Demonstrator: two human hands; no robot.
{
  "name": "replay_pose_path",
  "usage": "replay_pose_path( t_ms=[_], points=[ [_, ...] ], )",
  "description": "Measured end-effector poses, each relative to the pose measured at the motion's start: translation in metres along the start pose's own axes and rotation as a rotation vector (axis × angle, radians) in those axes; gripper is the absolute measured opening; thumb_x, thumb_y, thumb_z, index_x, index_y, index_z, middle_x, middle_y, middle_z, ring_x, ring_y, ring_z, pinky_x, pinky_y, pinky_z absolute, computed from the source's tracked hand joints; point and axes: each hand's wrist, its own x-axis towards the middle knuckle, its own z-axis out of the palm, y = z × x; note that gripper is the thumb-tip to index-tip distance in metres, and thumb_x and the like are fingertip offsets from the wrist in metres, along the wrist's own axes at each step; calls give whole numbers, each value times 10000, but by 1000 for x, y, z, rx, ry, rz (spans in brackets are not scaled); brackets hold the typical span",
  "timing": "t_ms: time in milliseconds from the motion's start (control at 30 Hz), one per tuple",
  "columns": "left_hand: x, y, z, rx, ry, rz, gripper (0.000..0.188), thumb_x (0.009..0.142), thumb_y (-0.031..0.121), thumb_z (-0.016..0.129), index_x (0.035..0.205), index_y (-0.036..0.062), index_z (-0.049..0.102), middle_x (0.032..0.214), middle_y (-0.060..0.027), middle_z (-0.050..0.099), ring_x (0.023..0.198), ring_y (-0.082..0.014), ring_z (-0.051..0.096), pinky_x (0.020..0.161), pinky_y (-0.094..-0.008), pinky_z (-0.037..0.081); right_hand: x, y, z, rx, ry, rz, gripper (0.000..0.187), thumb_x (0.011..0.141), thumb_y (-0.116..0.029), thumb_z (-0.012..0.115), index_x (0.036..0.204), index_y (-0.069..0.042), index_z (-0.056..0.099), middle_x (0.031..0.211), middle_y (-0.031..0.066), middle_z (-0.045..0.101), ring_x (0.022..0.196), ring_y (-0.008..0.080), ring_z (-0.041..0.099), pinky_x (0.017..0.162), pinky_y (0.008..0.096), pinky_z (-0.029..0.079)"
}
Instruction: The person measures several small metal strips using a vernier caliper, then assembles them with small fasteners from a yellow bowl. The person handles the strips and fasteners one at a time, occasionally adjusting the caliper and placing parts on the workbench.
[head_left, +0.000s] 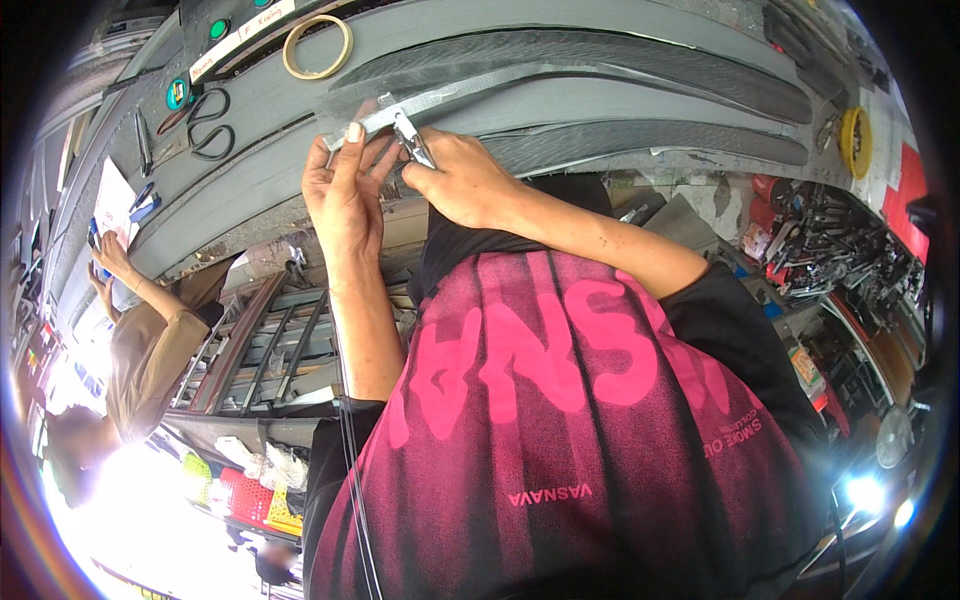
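Note:
My left hand (345, 195) pinches the left end of a shiny grey strip (435, 97) between raised thumb and fingers, over the grey work surface. From there the strip runs right in a shallow curve. My right hand (462, 178) is closed around a small silver metal tool (413, 140), which looks like snips. The tool's upper end meets the strip just right of my left fingertips; whether its jaws are closed on it is too small to tell. Beyond and beside my right hand lie two long dark mesh-textured strips, the far one (650, 60) and the near one (660, 143).
A tan tape ring (318, 47), black-handled scissors (212, 128) and a green-topped round item (178, 93) lie at the far left. At left, another person's hands (115, 258) work near blue-handled tools. A yellow ring-shaped item (856, 143) and heaped metal tools (850, 245) are at right.

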Motion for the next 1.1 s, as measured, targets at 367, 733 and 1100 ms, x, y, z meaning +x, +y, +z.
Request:
replay_pose_path(
  t_ms=[367, 733, 1100],
  points=[
    [0, 4, 0, -8, -15, -17, 234, 1030, 89, 769, 1198, 27, 620, 1383, -290, 697, 1170, -365, 751, 1026, -557, 636, 2, -3, -6, -201, 46, -41, 452, 966, -296, 638, 1124, 127, 672, 1052, 373, 731, 1033, 541, 717, 959, 582, 570],
    [5, 8, -1, -15, -32, -24, 199, 1029, 84, 769, 1156, 40, 622, 1398, -301, 688, 1176, -369, 754, 1027, -562, 633, 6, -4, -11, -133, -2, -28, 439, 960, -313, 639, 1089, 105, 677, 1043, 363, 734, 1036, 543, 712, 941, 583, 561],
    [8, 7, -6, -25, -51, -30, 207, 1025, 78, 772, 1164, 38, 624, 1415, -315, 675, 1188, -377, 748, 1031, -562, 628, 7, -5, -10, -152, 15, -15, 463, 965, -334, 640, 1062, 117, 684, 1009, 374, 732, 1010, 547, 718, 917, 581, 569]
  ],
)
